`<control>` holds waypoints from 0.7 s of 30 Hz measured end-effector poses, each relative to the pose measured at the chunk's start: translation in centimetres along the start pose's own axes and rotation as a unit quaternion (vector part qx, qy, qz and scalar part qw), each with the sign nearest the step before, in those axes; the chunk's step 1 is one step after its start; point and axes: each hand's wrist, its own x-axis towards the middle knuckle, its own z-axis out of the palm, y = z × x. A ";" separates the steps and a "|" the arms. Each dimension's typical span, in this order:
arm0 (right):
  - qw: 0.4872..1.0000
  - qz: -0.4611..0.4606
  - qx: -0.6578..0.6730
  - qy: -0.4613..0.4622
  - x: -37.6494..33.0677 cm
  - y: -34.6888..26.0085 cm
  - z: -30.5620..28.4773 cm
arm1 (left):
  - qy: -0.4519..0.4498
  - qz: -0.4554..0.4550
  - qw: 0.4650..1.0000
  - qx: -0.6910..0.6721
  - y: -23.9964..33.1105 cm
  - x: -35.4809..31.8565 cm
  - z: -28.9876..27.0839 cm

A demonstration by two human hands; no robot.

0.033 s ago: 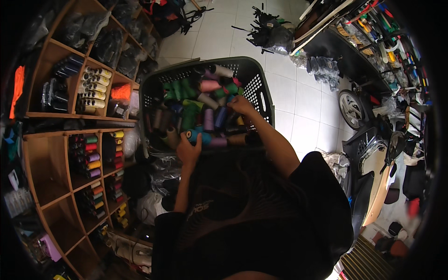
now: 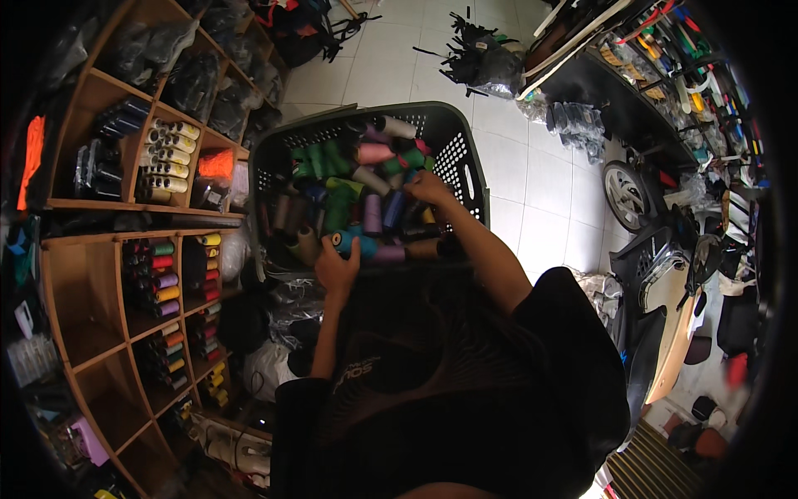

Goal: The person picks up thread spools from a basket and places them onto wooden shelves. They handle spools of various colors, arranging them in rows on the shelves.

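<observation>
A dark green plastic laundry basket [image 2: 475,154] with perforated sides stands before me, filled with thread spools in many colours. My left hand [image 2: 337,266] is wrapped round a teal-blue thread spool [image 2: 347,243] at the basket's near edge, its end turned up to the left. Over the right part of the heap, my right hand [image 2: 428,188] has its fingers drawn together; what they pinch, if anything, is hidden. Beside that hand lie a dark blue spool [image 2: 394,208] and a green spool [image 2: 405,160]. A purple spool [image 2: 371,214] and a pink spool [image 2: 374,153] lie farther left.
On the left, a wooden shelf unit [image 2: 125,333] holds rows of coloured spools, cream spools [image 2: 169,158] and bagged goods. A motorbike wheel [image 2: 625,194] stands at the right. Black straps [image 2: 474,54] and plastic-wrapped packets [image 2: 576,125] lie on the white tiled floor [image 2: 532,179].
</observation>
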 end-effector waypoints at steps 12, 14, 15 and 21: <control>0.995 -0.022 -0.061 0.070 -1.2 0.4 5.5 | 0.029 -0.011 1.000 -0.004 0.5 0.9 0.7; 0.995 -0.014 -0.003 0.095 -2.1 0.6 4.6 | 0.044 0.006 0.999 -0.003 0.8 1.1 0.8; 0.992 -0.007 0.024 0.124 -1.7 1.5 5.1 | 0.039 -0.005 0.999 0.009 1.0 1.1 0.7; 0.970 -0.021 0.136 0.199 -1.5 3.8 3.6 | 0.021 -0.054 0.998 -0.003 1.4 1.4 0.4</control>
